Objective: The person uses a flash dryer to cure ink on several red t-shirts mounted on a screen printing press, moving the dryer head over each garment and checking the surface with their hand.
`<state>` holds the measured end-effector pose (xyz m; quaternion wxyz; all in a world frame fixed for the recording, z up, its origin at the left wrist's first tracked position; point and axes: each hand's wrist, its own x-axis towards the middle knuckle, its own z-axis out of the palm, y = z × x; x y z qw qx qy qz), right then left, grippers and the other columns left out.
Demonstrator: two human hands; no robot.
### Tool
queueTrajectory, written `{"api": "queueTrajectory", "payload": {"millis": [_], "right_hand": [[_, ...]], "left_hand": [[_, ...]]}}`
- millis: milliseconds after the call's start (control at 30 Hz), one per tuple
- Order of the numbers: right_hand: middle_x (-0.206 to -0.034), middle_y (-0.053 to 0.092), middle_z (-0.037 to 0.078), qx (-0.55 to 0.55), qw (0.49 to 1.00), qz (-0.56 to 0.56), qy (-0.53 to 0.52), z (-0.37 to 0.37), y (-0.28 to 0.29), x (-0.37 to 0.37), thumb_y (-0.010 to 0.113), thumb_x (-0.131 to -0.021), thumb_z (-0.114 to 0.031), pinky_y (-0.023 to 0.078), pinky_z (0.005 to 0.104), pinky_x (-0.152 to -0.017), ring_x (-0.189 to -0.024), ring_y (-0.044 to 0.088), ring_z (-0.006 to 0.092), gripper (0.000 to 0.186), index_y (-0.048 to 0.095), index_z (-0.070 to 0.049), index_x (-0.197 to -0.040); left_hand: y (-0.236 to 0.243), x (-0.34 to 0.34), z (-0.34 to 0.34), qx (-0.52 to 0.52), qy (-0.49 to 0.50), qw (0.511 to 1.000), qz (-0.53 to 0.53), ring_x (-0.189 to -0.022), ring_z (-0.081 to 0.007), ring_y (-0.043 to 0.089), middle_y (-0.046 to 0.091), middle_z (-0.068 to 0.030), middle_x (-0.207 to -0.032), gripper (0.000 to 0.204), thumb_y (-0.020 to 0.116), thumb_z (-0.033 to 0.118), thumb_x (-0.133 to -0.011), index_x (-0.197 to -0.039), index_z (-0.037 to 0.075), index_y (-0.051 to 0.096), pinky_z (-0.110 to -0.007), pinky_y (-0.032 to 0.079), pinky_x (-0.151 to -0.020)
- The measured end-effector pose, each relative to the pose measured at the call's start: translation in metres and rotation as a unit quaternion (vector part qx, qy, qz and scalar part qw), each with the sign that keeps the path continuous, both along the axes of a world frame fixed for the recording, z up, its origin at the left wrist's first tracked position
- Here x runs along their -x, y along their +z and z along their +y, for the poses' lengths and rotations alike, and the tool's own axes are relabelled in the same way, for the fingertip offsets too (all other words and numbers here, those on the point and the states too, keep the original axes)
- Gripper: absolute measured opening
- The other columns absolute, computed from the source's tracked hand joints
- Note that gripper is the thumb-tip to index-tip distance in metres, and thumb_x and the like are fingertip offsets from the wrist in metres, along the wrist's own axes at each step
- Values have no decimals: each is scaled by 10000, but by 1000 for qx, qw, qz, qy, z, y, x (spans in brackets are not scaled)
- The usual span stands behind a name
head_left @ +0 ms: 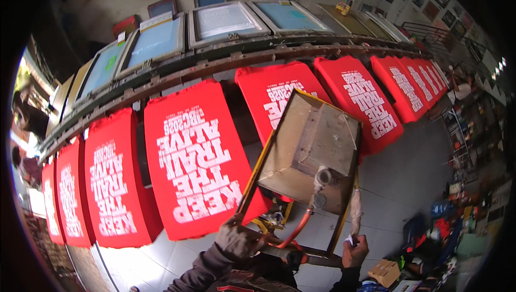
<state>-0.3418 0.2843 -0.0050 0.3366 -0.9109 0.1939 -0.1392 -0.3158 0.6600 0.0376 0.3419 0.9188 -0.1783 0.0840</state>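
Observation:
In front of me, a boxy metal heater hood [328, 136] with yellow-edged sides is tilted over the row of red shirts. A pipe fitting and an orange hose [299, 228] are attached to its back. My left hand [236, 238] is closed round the tubular frame at its lower left corner. At the lower right, my right hand [355, 251] is closed at the lower end of a pale wrapped handle [356, 208], with a small white bit showing at the fingers. Left of the hood lies a red shirt [191, 157] with white printed lettering; another red shirt [258, 85] is partly hidden behind the hood.
More printed red shirts [363, 98] lie along the curving row to both sides. Behind them runs a metal rail [215, 58] with framed screens [223, 20] leaning above it. At the lower right are a cardboard box [384, 272] and piled clutter. Tiled floor [392, 184] lies right of the hood.

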Motion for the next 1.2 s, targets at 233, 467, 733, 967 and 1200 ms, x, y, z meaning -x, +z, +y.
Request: {"api": "queueTrajectory", "payload": {"millis": [233, 467, 733, 967, 1200], "right_hand": [[-733, 563, 85, -12, 997, 15, 69, -35, 14, -16, 693, -744, -20, 480, 352, -686, -698, 552, 192, 191, 530, -25, -843], [-722, 595, 104, 41, 990, 13, 134, -63, 15, -40, 741, -727, -3, 492, 373, -640, -656, 604, 235, 237, 534, -27, -841], [-783, 598, 143, 62, 976, 40, 203, -65, 23, -76, 785, -700, 13, 504, 428, -666, -713, 630, 354, 291, 544, -46, -853], [-881, 587, 162, 53, 966, 34, 252, -55, 17, -127, 799, -687, 11, 498, 483, -707, -816, 626, 404, 382, 523, -44, -947], [-957, 581, 172, 42, 962, 67, 263, -50, 20, -162, 798, -712, 8, 509, 492, -689, -828, 639, 423, 441, 490, -66, -1018]], "left_hand": [[-6, 40, -41, -1, 64, 998, 2, -729, -272, 665, 702, -87, -751, 228, 757, 287, -879, -732, 113, 764, -413, 528, -751], [3, 62, -75, -37, 129, 991, -1, -637, -194, 649, 717, -26, -651, 234, 732, 289, -911, -762, 116, 783, -358, 468, -771], [2, 71, -92, -36, 166, 984, 61, -630, -222, 640, 716, -57, -731, 192, 684, 210, -905, -759, 106, 752, -404, 464, -827], [-7, 54, -105, -85, 187, 975, 86, -494, -276, 598, 684, -67, -652, 411, 462, 265, -1031, -780, 92, 739, -442, 459, -869], [-26, 26, -113, -75, 230, 970, -22, -447, -288, 529, 552, -69, -493, 471, 518, 240, -995, -556, 100, 615, -470, 466, -756]]}}
